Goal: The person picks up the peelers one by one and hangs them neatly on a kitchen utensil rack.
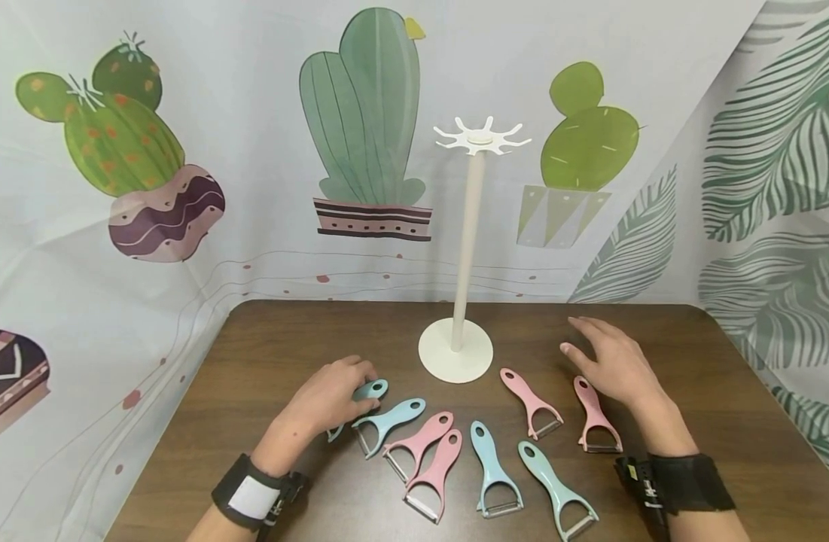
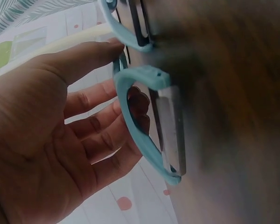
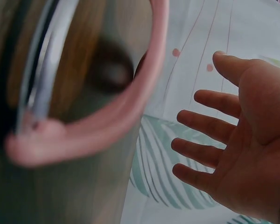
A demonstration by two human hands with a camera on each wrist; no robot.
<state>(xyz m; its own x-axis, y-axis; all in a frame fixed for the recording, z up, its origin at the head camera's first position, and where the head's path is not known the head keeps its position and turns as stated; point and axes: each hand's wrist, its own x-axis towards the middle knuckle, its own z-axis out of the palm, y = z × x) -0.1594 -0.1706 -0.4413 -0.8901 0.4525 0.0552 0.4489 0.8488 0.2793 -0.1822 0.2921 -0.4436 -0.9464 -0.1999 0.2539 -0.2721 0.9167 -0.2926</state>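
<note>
My left hand is over the leftmost blue peeler, its thumb and fingers at the two sides of the handle. In the left wrist view that peeler shows its curved frame and metal blade, and the hand partly hides its handle. A second blue peeler lies just right of it. My right hand hovers with spread fingers beside the rightmost pink peeler, holding nothing. In the right wrist view its fingers point toward a close, blurred pink peeler.
A white stand with a round base and a crown of hooks rises at the table's back middle. Across the brown table lie two overlapping pink peelers, another pink one, a blue one and a light green one.
</note>
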